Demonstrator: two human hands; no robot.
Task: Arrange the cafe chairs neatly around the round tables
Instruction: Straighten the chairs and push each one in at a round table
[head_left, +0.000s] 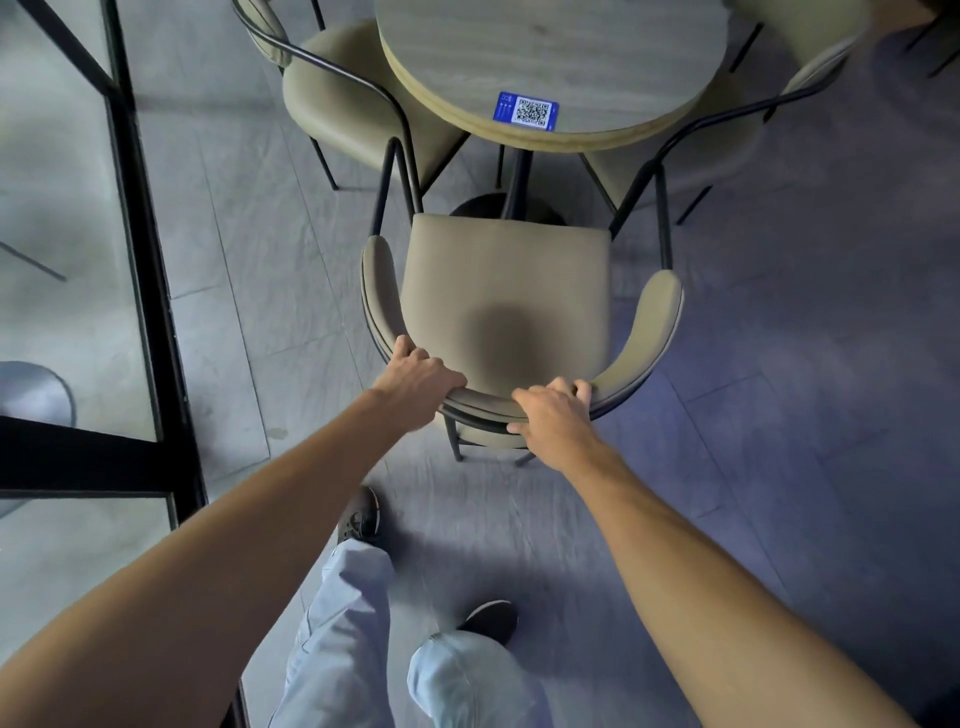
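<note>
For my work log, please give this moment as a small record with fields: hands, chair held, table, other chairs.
left hand: fingers closed over the curved backrest
right hand: grips the same backrest
held chair: faces the table, seat not yet under it
round table: wooden top, blue QR sticker near its edge
other chairs: left chair and right chair, seats partly under the table

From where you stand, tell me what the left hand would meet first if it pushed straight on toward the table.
The left hand grips the chair backrest; straight ahead lies its seat, then probably the table's pedestal. Depth is unclear.
</note>
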